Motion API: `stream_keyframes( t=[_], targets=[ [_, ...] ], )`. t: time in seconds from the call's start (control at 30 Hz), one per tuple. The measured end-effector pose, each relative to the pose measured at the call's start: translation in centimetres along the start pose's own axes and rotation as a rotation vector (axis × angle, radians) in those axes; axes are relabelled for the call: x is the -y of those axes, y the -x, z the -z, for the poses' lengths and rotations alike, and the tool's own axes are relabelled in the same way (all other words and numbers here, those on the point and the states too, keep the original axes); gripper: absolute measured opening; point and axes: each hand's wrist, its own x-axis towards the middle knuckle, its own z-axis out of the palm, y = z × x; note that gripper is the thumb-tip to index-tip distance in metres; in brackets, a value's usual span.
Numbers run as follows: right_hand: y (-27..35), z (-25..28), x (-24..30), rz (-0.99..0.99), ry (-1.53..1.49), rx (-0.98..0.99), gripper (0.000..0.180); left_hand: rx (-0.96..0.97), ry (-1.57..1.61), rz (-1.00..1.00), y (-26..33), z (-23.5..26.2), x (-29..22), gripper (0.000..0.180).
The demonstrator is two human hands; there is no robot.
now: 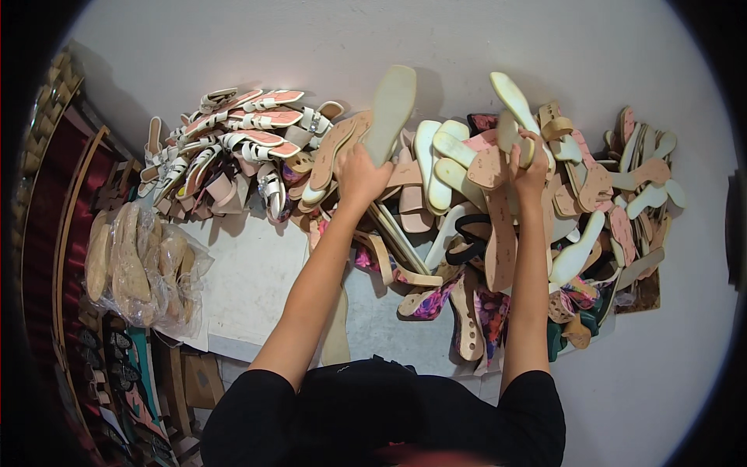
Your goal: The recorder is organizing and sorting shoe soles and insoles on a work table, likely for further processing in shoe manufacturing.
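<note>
My left hand point(359, 175) is shut on a pale greenish shoe sole point(389, 113), lifted with its toe pointing away from me. My right hand point(531, 167) grips another pale sole point(513, 101) held up above a big heap of insoles and soles point(498, 233). The heap mixes cream, tan and pink flat pieces with some floral-patterned ones. Both arms reach out from my black sleeves over the heap.
A pile of white and pink strapped sandals point(233, 148) lies at the far left on the light floor point(249, 272). A clear plastic bag of tan soles point(140, 265) sits at left. Wooden racks point(70, 257) line the left edge. More soles point(630, 187) spread right.
</note>
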Motion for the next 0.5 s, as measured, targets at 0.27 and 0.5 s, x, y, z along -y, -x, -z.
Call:
stream_keyframes(
  t=[0.27,0.5],
  targets=[
    [2.6,-1.3,0.6,0.147,0.177,0.076,0.031,0.460,0.683,0.009,-3.0,-7.7,-2.6,0.047],
    [3.7,-3.6,2.1,0.163,0.310,0.219,0.033,0.587,0.859,0.144,-5.4,-10.8,-4.5,0.030]
  ],
)
